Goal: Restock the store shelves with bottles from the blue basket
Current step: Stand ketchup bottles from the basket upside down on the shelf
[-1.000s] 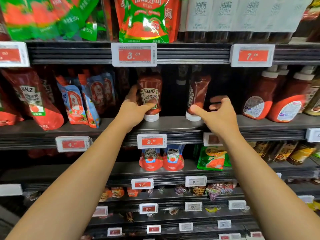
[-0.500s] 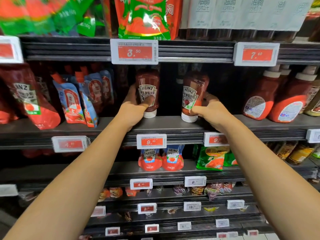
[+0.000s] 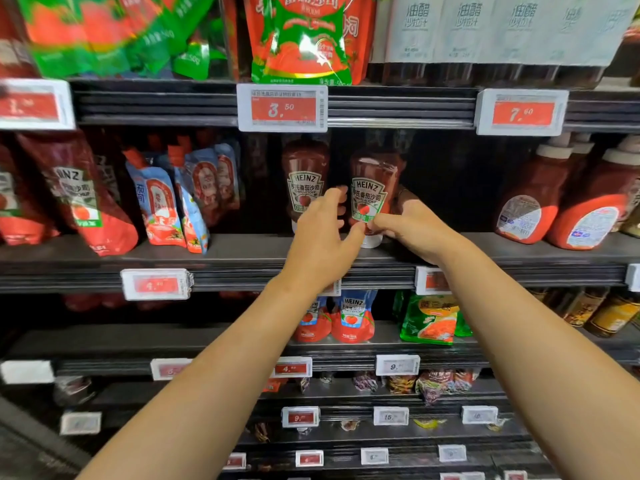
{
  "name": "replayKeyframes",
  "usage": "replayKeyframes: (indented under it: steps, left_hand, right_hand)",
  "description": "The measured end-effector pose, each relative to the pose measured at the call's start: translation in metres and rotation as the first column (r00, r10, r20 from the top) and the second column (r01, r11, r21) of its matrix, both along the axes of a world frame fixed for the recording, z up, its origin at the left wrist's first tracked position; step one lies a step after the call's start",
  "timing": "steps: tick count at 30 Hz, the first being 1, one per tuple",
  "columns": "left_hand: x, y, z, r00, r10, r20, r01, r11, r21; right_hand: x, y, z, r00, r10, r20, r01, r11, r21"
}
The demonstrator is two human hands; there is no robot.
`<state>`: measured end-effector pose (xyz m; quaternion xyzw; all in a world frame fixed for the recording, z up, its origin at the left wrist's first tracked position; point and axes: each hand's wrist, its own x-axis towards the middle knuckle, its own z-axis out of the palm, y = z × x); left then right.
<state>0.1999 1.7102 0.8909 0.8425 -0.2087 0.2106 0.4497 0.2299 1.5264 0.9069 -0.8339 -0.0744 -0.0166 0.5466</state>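
Two upside-down Heinz ketchup bottles stand side by side on the middle shelf (image 3: 242, 251). My right hand (image 3: 412, 225) grips the right bottle (image 3: 372, 181) from its right side, with the thumb across the lower label. My left hand (image 3: 322, 237) is off the left bottle (image 3: 304, 174) and sits in front of the gap between the two. Its fingers are loosely curved, and the thumb tip reaches the right bottle's lower left edge. The blue basket is out of view.
Red and blue sauce pouches (image 3: 162, 206) lean on the same shelf to the left. Larger white-capped ketchup bottles (image 3: 533, 202) stand to the right, with a dark gap between them and the Heinz pair. Price tags (image 3: 282, 107) line the shelf edges. More pouches fill the shelves above and below.
My left hand let go of the left bottle and moved right toward the right bottle. The right bottle was turned label-forward and now stands closer to the left one.
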Motion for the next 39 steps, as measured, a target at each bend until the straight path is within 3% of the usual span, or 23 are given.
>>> replayKeyframes:
  steps: [2,4,7,9,11,17,24,27,34,39]
  left_hand:
    - [0.000,0.001,-0.002,0.994,0.103,0.047,-0.102,0.995,-0.012]
    - [0.005,0.012,-0.001,0.939,0.320,0.126,-0.314,0.947,-0.067]
    - [0.019,0.035,0.009,0.859,0.512,-0.024,-0.512,0.859,-0.009]
    - [0.027,0.044,0.013,0.882,0.452,-0.135,-0.442,0.891,0.098]
    - [0.032,0.046,0.012,0.923,0.352,-0.154,-0.348,0.936,0.054]
    - [0.043,0.048,0.006,0.972,0.233,0.041,-0.236,0.970,0.060]
    - [0.087,0.051,0.013,0.941,0.338,-0.022,-0.331,0.932,0.144]
    - [0.107,0.053,0.012,0.937,0.350,-0.009,-0.344,0.924,0.170]
    - [0.151,0.063,0.003,0.939,0.344,0.019,-0.345,0.935,0.088]
    - [0.187,0.055,0.002,0.925,0.379,-0.030,-0.376,0.924,0.067]
  right_hand:
    - [-0.004,-0.001,0.001,0.998,-0.016,0.064,0.021,0.997,-0.069]
    - [-0.006,-0.001,0.000,0.990,-0.042,0.136,0.059,0.990,-0.128]
    - [-0.002,-0.002,-0.004,0.986,-0.059,0.158,0.076,0.992,-0.103]
    - [0.003,-0.001,-0.004,0.987,-0.064,0.146,0.076,0.994,-0.080]
    - [0.009,0.004,-0.003,0.990,-0.060,0.127,0.073,0.992,-0.102]
    - [0.023,0.022,-0.010,0.983,-0.094,0.157,0.135,0.952,-0.275]
    - [0.052,0.026,-0.006,0.978,-0.101,0.180,0.167,0.901,-0.399]
    - [0.071,0.027,-0.005,0.984,-0.069,0.167,0.129,0.916,-0.379]
    - [0.115,0.026,-0.009,0.979,-0.016,0.202,0.093,0.922,-0.377]
    - [0.155,0.037,-0.014,0.961,-0.092,0.261,0.187,0.911,-0.367]
